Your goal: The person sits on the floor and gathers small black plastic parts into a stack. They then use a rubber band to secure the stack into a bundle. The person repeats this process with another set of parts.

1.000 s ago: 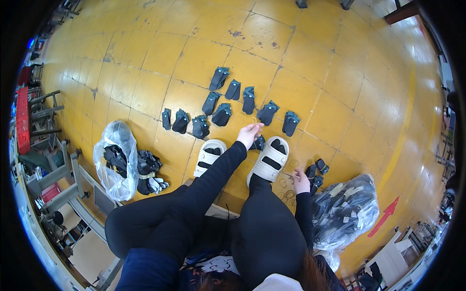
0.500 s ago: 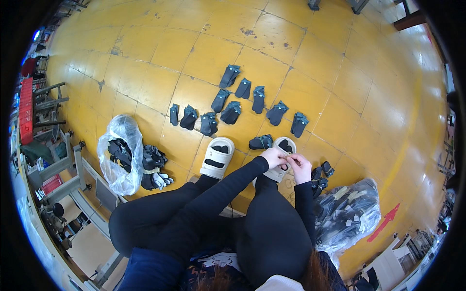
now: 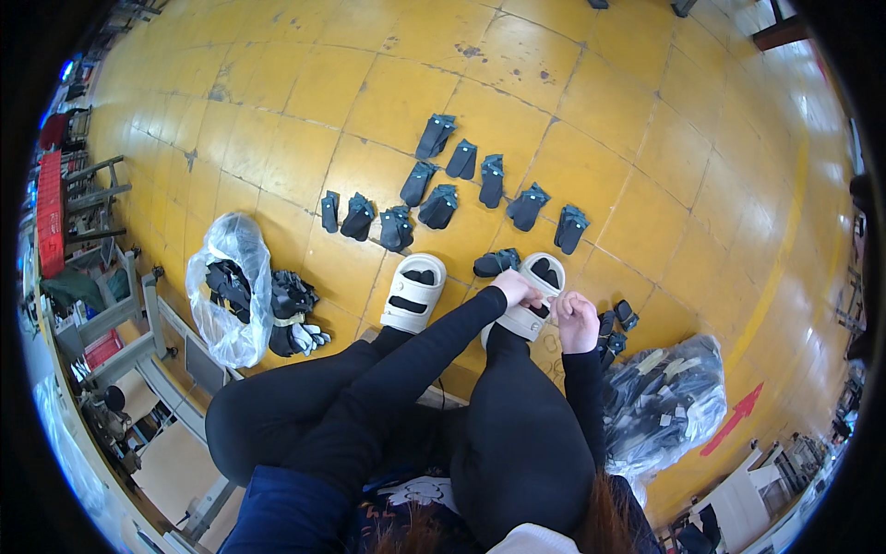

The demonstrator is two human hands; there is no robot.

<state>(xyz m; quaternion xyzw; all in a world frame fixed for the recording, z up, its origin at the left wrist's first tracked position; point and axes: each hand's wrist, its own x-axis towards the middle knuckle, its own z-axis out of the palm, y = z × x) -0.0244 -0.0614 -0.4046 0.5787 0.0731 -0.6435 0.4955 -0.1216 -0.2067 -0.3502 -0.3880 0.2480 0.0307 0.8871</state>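
Note:
My left hand [image 3: 519, 289] and my right hand [image 3: 578, 319] are close together above the beige sandal [image 3: 522, 321] on my right foot. The left hand's fingers are pinched. The right hand's fingers are curled, a little apart from the left. What they hold, if anything, is too small to make out. Just beyond the left hand lies a dark bundle [image 3: 496, 262] of folded fabric. Farther out, several flat dark glove-like bundles [image 3: 439, 207] with greenish-grey cuffs are spread over the yellow floor [image 3: 305, 102].
To the left stand an opened clear plastic bag [image 3: 242, 346] with dark items and a pile of dark gloves [image 3: 293, 297]. At right are small dark bundles [image 3: 625, 316] and a filled clear bag [image 3: 669, 402]. A metal-framed bench [image 3: 152, 314] runs along the left.
My right hand has moved slightly away from the left, and its fingers have lifted. The left hand has shifted a little up and left. The floor bundles lie as before.

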